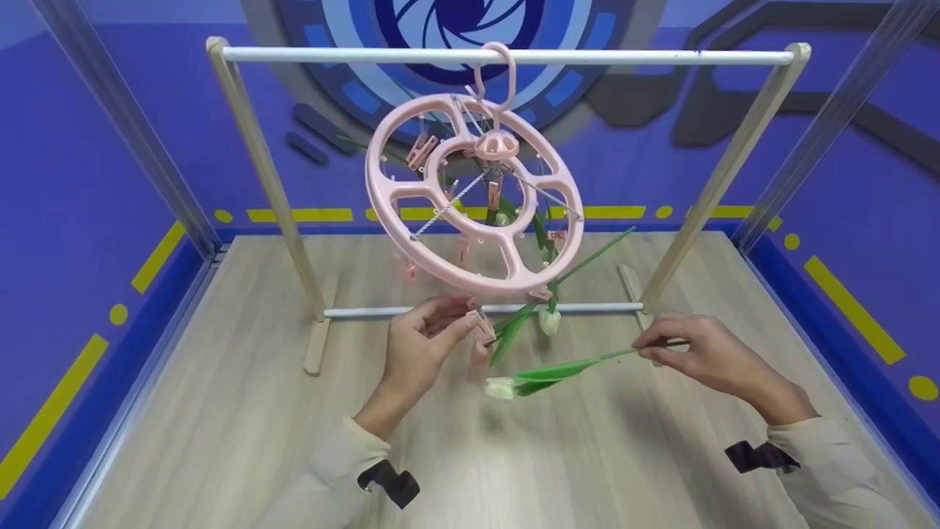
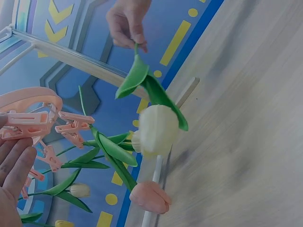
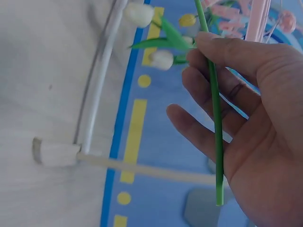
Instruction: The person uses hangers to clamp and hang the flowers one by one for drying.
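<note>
A pink round clip hanger (image 1: 387, 235) hangs tilted by its hook. My left hand (image 1: 413, 356) pinches a pink clothespin (image 1: 481, 323) below the hanger's near rim. To the right, my right hand (image 1: 705, 358) pinches the stem of a white tulip (image 1: 501, 388) with green leaves; the bloom points left, below the clothespin and apart from it. In the right wrist view the green stem (image 3: 216, 104) crosses the fingers, its cut end free. A pink tulip (image 2: 150, 197) and other tulips hang head-down from the hanger's clips.
The hanger's hook sits on the white top bar (image 1: 352, 55) of a rack with wooden side posts (image 1: 268, 173). A lower white bar (image 1: 367, 313) runs behind my hands. Blue patterned panels (image 1: 95, 147) enclose the wood-grain table (image 1: 242, 411) at the back and sides.
</note>
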Available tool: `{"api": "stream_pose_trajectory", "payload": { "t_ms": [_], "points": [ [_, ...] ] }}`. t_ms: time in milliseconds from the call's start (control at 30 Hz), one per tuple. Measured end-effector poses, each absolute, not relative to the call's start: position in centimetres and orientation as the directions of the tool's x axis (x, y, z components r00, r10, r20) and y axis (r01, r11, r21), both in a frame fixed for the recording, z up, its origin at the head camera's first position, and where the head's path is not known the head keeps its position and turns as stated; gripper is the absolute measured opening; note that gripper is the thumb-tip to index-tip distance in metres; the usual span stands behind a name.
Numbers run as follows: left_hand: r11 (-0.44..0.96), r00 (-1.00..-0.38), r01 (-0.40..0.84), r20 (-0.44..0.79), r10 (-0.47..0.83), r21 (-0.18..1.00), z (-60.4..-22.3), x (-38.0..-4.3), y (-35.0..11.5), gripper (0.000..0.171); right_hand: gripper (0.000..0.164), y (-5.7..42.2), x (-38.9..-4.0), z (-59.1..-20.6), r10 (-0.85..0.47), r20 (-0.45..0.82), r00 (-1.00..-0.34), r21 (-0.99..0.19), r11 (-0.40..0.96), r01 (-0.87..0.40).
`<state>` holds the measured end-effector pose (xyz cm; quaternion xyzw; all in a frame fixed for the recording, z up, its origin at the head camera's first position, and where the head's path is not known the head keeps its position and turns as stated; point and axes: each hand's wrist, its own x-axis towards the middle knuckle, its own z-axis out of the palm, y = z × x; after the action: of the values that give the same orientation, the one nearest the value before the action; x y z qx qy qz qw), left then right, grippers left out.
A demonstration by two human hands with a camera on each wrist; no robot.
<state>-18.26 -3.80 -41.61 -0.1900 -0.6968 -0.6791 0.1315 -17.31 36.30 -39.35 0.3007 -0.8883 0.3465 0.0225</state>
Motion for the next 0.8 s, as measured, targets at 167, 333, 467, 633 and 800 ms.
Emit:
{"api": "stream_pose_trajectory", "payload": {
  "t_ms": [167,333,467,633,800],
  "points": [
    [0.011,-0.890,0.448,0.445,0.098,0.894,-41.5,-18.1,-3.5,0.025,0.021,33.8,-17.8,-38.6,-0.563,0.369,-0.740,-0.523,0.532,-0.666],
    [0.009,-0.885,0.457,0.453,0.108,0.889,-41.2,-18.0,-3.4,0.023,0.028,31.8,-18.4,-38.3,-0.589,0.457,-0.666,-0.457,0.487,-0.744],
    [0.008,-0.885,0.457,0.453,0.107,0.890,-41.2,-17.9,-3.2,0.023,0.029,30.5,-18.8,-38.1,-0.602,0.472,-0.644,-0.424,0.485,-0.764],
    [0.012,-0.890,0.448,0.445,0.102,0.894,-41.0,-17.8,-2.9,0.022,0.029,29.0,-19.1,-37.9,-0.616,0.475,-0.629,-0.400,0.486,-0.777],
    [0.024,-0.893,0.443,0.439,0.098,0.896,-40.8,-17.7,-2.6,0.021,0.028,27.5,-19.2,-37.7,-0.622,0.495,-0.607,-0.375,0.477,-0.795]
  ]
}}
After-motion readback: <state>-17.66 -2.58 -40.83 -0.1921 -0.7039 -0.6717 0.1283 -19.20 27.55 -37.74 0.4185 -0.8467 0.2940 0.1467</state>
